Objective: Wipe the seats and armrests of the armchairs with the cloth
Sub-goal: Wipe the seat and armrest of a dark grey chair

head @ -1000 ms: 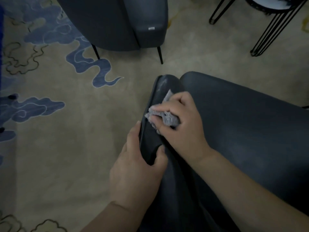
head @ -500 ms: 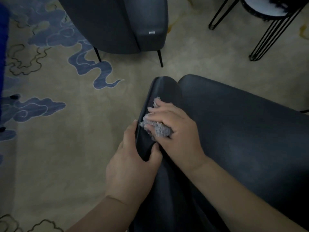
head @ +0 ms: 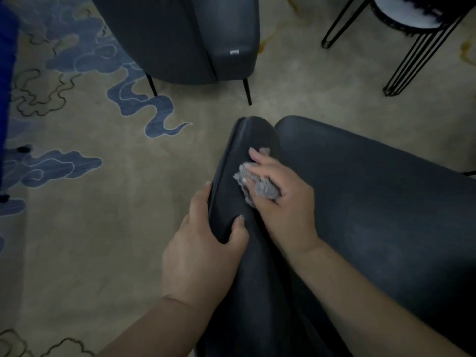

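Head view, looking down on the near armchair. Right hand (head: 280,199) presses a bunched grey cloth (head: 260,186) onto the top of the armrest (head: 247,140); its fingers are curled over the cloth and clamp it against the dark upholstery, with tufts showing between and beyond the fingertips. Cloth lies wholly under this hand, toward the front half of the armrest, its rounded front end bare just ahead of the fingertips.

Left hand (head: 203,256) grips the same armrest just behind the cloth: thumb on the top face, fingers wrapped down the outer side, so the pad sits clamped between them. This hold probably steadies the chair against the wiping push and gives the body a brace while leaning over.

Seat (head: 373,202) lies to the inner side of the wiping hand, touching nothing but the forearm above it; whether it has been wiped cannot be told. A second armchair (head: 180,39) stands well beyond the fingertips on the patterned carpet (head: 90,228), untouched by either hand. A wire-legged stool (head: 412,34) stands far to the right.

Step in hand, by judgement: armrest wiping on the first chair, with much of the task remaining.
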Motion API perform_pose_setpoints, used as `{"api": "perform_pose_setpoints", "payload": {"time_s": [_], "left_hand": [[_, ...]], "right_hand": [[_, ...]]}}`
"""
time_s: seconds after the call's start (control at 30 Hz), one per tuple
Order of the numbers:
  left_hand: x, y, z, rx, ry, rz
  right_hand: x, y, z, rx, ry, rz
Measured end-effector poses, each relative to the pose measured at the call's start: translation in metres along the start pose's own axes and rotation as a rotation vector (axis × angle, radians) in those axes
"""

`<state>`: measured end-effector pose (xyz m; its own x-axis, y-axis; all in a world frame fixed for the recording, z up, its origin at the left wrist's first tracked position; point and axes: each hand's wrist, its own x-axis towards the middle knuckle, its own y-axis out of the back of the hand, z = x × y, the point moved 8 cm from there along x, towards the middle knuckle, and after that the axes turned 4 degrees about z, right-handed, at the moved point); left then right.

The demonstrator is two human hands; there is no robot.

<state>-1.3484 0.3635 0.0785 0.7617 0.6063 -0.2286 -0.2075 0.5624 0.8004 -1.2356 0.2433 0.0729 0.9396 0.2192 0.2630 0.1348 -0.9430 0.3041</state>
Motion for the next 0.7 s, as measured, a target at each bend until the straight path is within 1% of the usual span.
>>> {"api": "perform_pose_setpoints", "payload": {"time_s": [0.07, 0.13, 0.17, 0.27, 0.33, 0.5, 0.57, 0.63, 0.7], "left_hand": [[0.000, 0.000, 0.000, 0.012, 0.009, 0.005], [0.000, 0.001, 0.001, 0.010, 0.005, 0.018], [0.000, 0.002, 0.002, 0.002, 0.002, 0.022], [-0.002, 0.003, 0.001, -0.026, -0.002, 0.013], [-0.002, 0.003, 0.001, -0.036, -0.002, 0.005], [-0.002, 0.002, 0.002, -0.029, -0.009, -0.002], [-0.002, 0.001, 0.001, -0.025, -0.004, -0.015], [-0.002, 0.001, 0.001, -0.024, -0.011, -0.012], [-0.002, 0.002, 0.001, -0.028, -0.025, -0.009]], "right_hand": [[0.001, -0.001, 0.006, 0.024, 0.007, -0.007], [0.026, -0.003, 0.014, -0.019, -0.037, 0.009], [0.043, -0.003, 0.020, -0.029, -0.080, 0.026], [0.080, -0.002, 0.047, 0.011, -0.294, 0.074], [0.077, -0.002, 0.054, 0.023, -0.352, 0.082], [0.004, 0.008, 0.032, 0.110, -0.294, 0.048], [-0.014, 0.010, 0.029, 0.137, -0.289, 0.054], [-0.006, 0.008, 0.029, 0.112, -0.288, 0.051], [0.021, 0.004, 0.030, 0.068, -0.275, 0.051]]}}
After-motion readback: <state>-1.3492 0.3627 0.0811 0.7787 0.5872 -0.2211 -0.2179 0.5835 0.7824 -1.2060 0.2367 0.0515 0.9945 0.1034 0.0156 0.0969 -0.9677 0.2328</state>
